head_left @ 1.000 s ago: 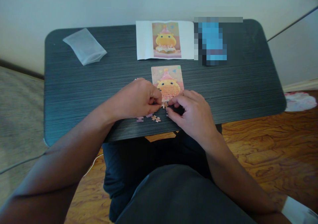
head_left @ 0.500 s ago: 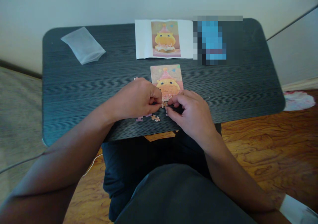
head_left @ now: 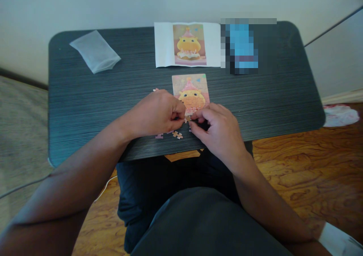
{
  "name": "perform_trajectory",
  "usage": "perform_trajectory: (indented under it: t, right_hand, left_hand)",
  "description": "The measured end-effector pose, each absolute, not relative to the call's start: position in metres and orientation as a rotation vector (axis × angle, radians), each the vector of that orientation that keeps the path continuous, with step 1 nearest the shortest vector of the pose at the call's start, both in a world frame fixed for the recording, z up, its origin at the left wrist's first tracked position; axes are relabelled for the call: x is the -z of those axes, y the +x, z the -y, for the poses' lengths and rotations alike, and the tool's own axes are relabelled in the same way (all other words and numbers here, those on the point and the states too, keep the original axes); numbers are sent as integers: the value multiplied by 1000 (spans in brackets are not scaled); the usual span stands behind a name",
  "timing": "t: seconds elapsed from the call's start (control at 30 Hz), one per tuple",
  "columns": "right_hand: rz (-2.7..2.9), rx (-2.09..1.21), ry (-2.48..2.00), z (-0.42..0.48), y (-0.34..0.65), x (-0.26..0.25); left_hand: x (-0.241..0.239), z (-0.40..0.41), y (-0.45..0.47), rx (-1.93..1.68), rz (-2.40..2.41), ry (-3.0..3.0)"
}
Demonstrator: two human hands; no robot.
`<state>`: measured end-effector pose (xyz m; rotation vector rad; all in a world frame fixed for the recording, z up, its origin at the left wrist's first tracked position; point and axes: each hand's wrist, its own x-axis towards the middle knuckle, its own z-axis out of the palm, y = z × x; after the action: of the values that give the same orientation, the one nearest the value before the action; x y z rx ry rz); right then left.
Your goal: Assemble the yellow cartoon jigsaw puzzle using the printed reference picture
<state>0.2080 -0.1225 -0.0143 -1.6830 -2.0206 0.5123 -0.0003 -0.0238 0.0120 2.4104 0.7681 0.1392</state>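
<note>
A partly assembled jigsaw puzzle (head_left: 194, 93) with a yellow animal in a pink party hat lies in front of me. At its lower edge is a small tan puzzle piece (head_left: 188, 118), pinched between the fingertips of both hands. My left hand (head_left: 162, 111) is closed, its thumb and forefinger on the piece's left side. From the right, my right hand (head_left: 217, 125) holds the same piece with bent fingers. Loose tan pieces (head_left: 177, 135) and a pinkish piece (head_left: 159, 136) lie below my left hand, partly hidden. Another piece (head_left: 155, 90) shows just beyond that hand.
Behind the puzzle lies a white sheet (head_left: 165, 46) printed with the same picture. A translucent pouch (head_left: 95, 52) is at the back left, and a pixelated blue object (head_left: 243, 46) at the back right. The dark table's (head_left: 283, 97) near edge borders my lap.
Both hands stay at the puzzle's lower edge. Only slight fingertip movement around the small piece shows.
</note>
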Motion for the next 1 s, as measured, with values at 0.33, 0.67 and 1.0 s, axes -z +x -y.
perform_trajectory:
  t: [0.33,0.67,1.0]
  right_hand:
    - [2048,-547,-1619,124,209,15]
    - [1975,-494,-1520,131,229,5]
    - [1952,-436,-1382,152,237,12]
  left_hand:
    - [-15,19,-5,-32,-737,2341]
    - [-20,7,-20,54,-656,2173]
    - [-32,-6,-41,191,-618,2203]
